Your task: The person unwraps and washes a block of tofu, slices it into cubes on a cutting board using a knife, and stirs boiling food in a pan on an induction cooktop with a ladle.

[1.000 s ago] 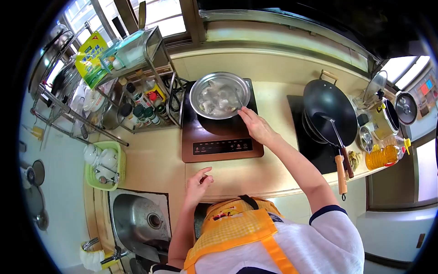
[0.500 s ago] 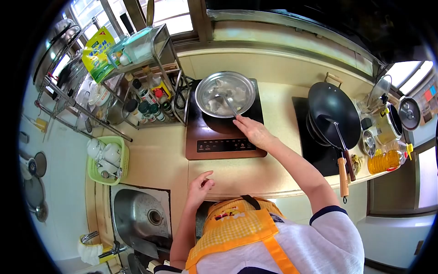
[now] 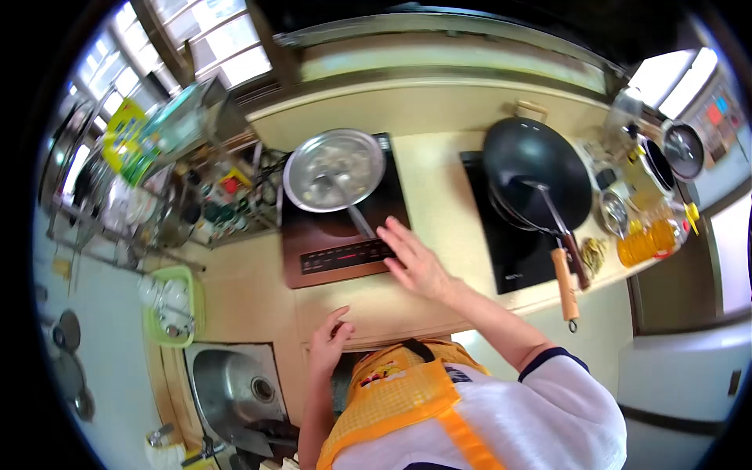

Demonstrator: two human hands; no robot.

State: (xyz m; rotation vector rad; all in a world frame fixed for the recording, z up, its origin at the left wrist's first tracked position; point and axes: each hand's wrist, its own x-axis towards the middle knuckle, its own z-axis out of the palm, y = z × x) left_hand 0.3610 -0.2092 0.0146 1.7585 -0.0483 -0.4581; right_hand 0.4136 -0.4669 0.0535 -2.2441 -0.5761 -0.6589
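Observation:
A steel pot (image 3: pixel 293 186) stands on the induction cooker (image 3: pixel 309 239), with pale pieces of food in liquid inside it. A metal ladle (image 3: pixel 359 219) rests in the pot, its handle leaning out over the rim toward me. Just beside the end of that handle is my right hand (image 3: pixel 415 262), its fingers stretched and apart, holding nothing. Over the counter's front edge, my left hand (image 3: pixel 330 341) hangs with loosely bent fingers that are apart and empty.
To the right, a black wok (image 3: pixel 533 160) with a spatula (image 3: pixel 554 207) in it sits on a second cooker (image 3: pixel 509 270). An oil bottle (image 3: pixel 648 244) stands beyond. At left are a spice rack (image 3: pixel 196 172), a green basket (image 3: pixel 197 309) of dishes and a sink (image 3: pixel 215 384).
My right hand has let go of the ladle and drawn back toward me, its fingers spreading. The ladle stays in the pot. The camera view has turned somewhat to the right.

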